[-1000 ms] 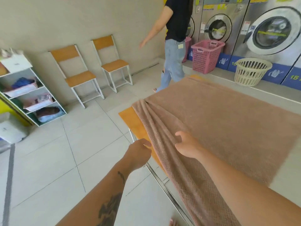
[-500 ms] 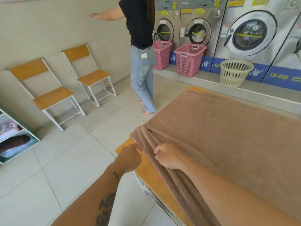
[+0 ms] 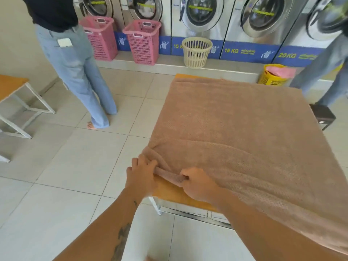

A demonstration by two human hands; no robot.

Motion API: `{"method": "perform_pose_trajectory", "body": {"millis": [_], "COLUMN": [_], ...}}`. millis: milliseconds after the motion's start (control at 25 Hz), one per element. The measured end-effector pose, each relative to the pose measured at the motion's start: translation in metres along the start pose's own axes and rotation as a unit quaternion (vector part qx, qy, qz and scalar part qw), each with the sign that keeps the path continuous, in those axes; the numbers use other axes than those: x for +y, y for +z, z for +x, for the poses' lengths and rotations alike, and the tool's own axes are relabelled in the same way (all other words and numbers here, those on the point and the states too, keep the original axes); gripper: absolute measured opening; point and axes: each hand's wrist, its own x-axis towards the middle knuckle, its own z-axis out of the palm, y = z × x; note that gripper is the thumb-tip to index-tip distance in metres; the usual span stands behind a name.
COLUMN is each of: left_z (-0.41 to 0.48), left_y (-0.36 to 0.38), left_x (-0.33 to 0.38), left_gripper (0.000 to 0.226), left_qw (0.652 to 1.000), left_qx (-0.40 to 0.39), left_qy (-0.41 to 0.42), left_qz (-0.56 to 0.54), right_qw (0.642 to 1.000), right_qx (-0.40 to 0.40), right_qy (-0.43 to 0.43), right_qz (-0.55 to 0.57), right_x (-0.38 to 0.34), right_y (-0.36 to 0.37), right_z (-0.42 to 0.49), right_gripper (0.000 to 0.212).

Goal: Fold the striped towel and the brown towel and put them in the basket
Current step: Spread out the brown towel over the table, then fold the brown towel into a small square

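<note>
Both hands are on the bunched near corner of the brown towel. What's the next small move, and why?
Probably slide the right hand rightward along the near edge to pull it straight. It and the left hand hold the brown towel at one bunched corner; the rest lies flat on the table, so a square fold needs two separated grips.

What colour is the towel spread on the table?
The towel is plain light brown, clearest in the head view.
</note>
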Motion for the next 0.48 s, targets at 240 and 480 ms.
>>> {"method": "perform_pose_trajectory", "body": {"millis": [240,480], "left_z": [-0.029,-0.069], "left_y": [-0.006,-0.036], "left_x": [-0.014,-0.028], "left_gripper": [0.007,0.024], "left_qw": [0.995,0.974], "left_qx": [-0.005,-0.224], "left_qy": [0.095,0.027], "left_qz": [-0.034,0.002], "right_qw": [0.998,0.995], "right_qx": [0.006,0.039], "right_qy": [0.059,0.089], "right_qz": [-0.034,-0.024], "right_x": [0.019,0.023], "right_y": [-0.026,-0.007], "right_z": [-0.039,-0.059], "right_gripper": [0.025,0.041]}}
